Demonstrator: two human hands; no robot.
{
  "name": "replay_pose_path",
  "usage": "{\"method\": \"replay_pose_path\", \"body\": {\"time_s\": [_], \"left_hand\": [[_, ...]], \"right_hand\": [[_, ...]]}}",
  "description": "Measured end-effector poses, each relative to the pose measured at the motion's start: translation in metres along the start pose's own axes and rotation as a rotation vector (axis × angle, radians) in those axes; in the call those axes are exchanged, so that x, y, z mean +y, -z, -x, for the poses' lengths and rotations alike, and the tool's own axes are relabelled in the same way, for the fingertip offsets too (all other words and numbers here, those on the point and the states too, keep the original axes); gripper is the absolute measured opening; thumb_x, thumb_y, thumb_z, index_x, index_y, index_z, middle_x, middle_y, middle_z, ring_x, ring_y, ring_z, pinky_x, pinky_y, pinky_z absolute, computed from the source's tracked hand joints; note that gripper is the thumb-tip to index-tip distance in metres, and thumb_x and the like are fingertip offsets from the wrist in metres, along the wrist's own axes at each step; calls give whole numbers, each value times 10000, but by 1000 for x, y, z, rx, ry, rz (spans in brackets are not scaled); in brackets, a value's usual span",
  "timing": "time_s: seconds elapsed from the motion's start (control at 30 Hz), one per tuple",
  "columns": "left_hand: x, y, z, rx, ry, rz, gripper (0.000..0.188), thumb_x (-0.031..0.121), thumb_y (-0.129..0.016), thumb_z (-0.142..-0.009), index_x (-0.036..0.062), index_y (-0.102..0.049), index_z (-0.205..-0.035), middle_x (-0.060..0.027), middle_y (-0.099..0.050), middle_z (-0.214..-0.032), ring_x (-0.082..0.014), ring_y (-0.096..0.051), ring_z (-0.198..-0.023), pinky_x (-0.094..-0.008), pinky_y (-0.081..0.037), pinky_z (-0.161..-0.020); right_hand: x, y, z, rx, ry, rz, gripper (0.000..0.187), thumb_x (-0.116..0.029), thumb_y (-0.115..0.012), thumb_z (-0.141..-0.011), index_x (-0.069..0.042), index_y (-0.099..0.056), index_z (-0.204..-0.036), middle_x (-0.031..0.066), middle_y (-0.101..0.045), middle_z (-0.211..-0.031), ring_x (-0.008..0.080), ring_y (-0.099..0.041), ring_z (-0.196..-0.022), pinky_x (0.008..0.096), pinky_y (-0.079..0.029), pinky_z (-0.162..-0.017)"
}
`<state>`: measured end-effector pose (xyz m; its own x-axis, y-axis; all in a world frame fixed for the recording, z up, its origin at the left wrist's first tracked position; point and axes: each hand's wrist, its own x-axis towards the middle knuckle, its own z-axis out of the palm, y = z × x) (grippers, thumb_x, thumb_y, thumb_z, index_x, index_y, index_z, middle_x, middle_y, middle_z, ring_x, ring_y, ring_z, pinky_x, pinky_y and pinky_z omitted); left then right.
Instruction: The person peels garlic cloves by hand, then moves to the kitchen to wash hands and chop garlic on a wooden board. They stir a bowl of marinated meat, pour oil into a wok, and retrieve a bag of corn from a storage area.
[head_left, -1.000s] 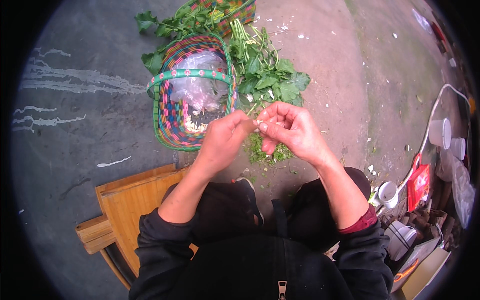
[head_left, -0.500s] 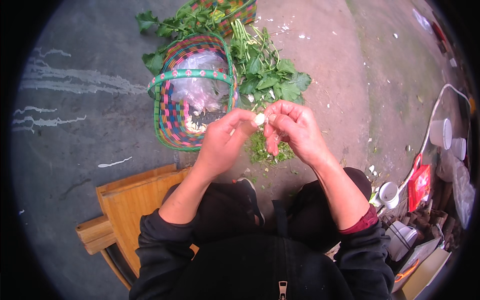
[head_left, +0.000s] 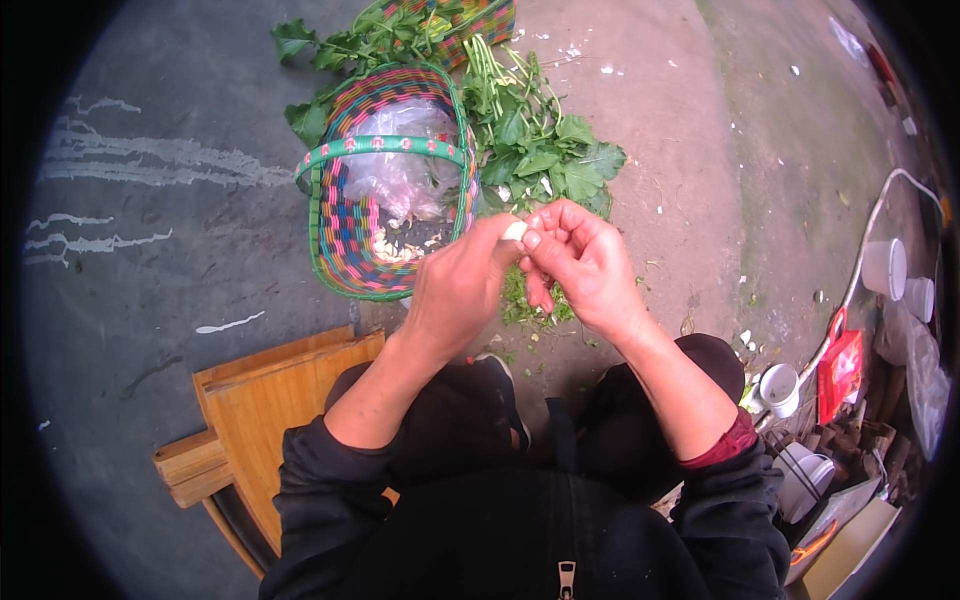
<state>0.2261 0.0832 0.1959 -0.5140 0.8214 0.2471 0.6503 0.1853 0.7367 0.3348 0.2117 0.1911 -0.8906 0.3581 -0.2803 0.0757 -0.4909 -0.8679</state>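
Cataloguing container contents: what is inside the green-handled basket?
The basket holds a crumpled clear plastic bag and small whitish pieces. What lies beneath the bag is covered; the bag's contents are unclear.

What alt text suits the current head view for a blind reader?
The left hand pinches a small white piece, and the right hand touches it, above green scraps on the ground. Beyond are a woven basket holding a plastic bag, and leafy greens.

The floor (head_left: 690, 240) looks hard and worn, dark grey with pale streaks (head_left: 180, 165) on the left side, more brownish toward the right. At lower left stands wooden furniture (head_left: 285, 420). The light is soft and even.
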Motion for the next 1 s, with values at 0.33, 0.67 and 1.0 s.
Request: {"method": "replay_pose_path", "body": {"time_s": [0.33,0.67,1.0], "left_hand": [[-7,7,-1,-224,487,655,358,370,-464,-1046,46,-573,-940,10,-447,-617,-66,-446,-579,-264,-366,-529],[-6,12,-4,-257,60,103,89,154,-591,-959,72,-568,-984,-159,-588,-772,-405,-593,-699,-405,-468,-583],[0,-11,5,-85,308,298,221,255,-493,-1031,60,-552,-945,-77,-513,-606,-212,-528,-524,-322,-391,-484]], "right_hand": [[-3,5,-1,-46,-2,19,199,-191,-523,-997,-7,-586,-954,34,-596,-722,78,-492,-497,210,-364,-460],[-8,22,-4,-148,-315,-194,147,-148,-525,-915,-20,-570,-859,24,-521,-609,73,-388,-414,228,-270,-370],[4,7,-1,-14,-201,-390,130,-128,-529,-916,-46,-530,-814,-21,-455,-577,44,-320,-426,227,-255,-390]]}}
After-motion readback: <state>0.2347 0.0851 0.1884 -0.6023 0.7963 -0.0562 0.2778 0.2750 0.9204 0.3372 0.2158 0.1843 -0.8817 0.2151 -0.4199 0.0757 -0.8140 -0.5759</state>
